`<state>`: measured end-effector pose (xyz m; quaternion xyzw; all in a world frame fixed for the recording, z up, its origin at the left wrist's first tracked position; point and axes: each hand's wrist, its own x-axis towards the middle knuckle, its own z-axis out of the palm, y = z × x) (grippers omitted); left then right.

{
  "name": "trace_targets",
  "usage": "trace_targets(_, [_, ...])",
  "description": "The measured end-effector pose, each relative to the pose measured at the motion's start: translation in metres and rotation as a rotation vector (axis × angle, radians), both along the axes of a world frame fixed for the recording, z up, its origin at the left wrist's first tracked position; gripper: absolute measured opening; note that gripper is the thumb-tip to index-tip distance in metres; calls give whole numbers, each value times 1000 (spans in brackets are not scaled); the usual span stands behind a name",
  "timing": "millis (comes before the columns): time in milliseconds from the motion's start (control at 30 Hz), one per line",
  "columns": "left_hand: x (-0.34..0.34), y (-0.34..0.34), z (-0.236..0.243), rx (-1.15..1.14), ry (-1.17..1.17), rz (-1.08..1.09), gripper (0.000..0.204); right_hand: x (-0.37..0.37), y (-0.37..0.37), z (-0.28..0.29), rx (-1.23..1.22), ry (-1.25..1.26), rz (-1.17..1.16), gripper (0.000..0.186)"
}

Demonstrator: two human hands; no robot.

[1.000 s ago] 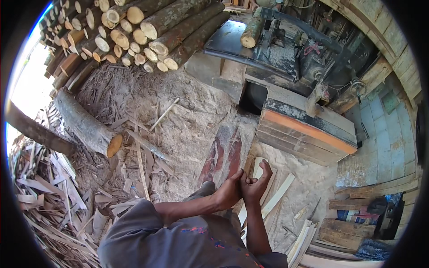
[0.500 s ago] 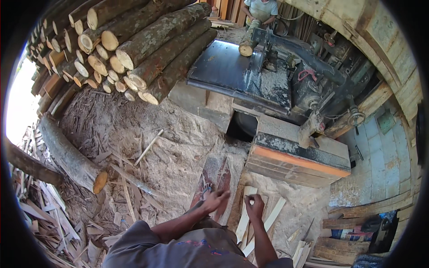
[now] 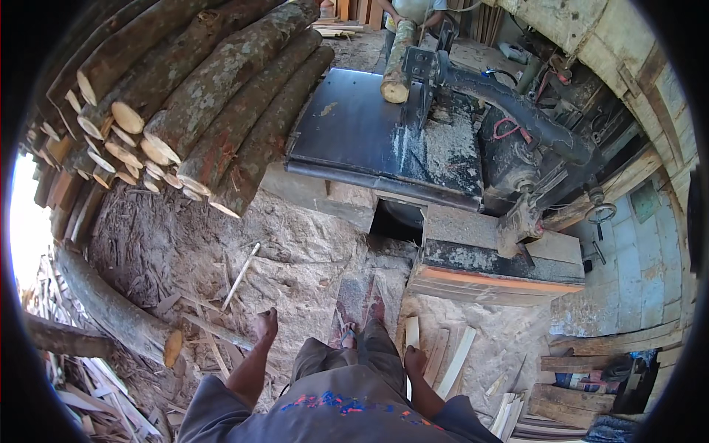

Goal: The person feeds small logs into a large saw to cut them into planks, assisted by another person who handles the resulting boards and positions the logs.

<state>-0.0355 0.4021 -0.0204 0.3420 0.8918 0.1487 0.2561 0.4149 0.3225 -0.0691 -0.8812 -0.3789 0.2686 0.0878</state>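
Both my arms hang out at my sides, away from the machine. My left hand [image 3: 266,325] is loosely closed above the sawdust floor, with nothing visible in it; a thin pale stick [image 3: 241,277] lies on the ground beyond it. Close to my right hip, my right hand [image 3: 416,362] is curled, its fingers partly turned from view and no object showing. Narrow sawn strips [image 3: 456,362] lie beside it. Ahead stands a saw machine with a dark metal table [image 3: 347,125]. A bark-covered log [image 3: 399,63] rests at the blade area, its far end held by another person.
Stacked logs [image 3: 244,81] rise at the far left. A curved log [image 3: 114,306] lies on the left among offcuts [image 3: 111,399]. A wooden box base with an orange edge [image 3: 495,273] stands front right. Under my feet is a reddish plank [image 3: 354,295].
My hands, close together before my body, have parted: the left swung out left, the right dropped to my side. My view shifted, and the log leans more upright in it.
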Motion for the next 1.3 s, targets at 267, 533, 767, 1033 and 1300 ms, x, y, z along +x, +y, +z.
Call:
trace_targets(267, [64,24,-75,-147,-624,-112,34,0,158,32,20,293,32,41])
trace_targets(533, [72,122,-89,-255,-730,-102,38,26,194,-55,-97,527,-27,30])
trace_targets(767, [98,244,-64,-170,-828,-105,51,53,262,-82,-162,348,254,42])
trace_targets(1033, [168,423,75,209,-851,-187,79,-3,494,70,362,621,200,32])
trace_targets(1300, [199,471,98,288,-827,-262,101,-55,545,133,175,1061,-113,71])
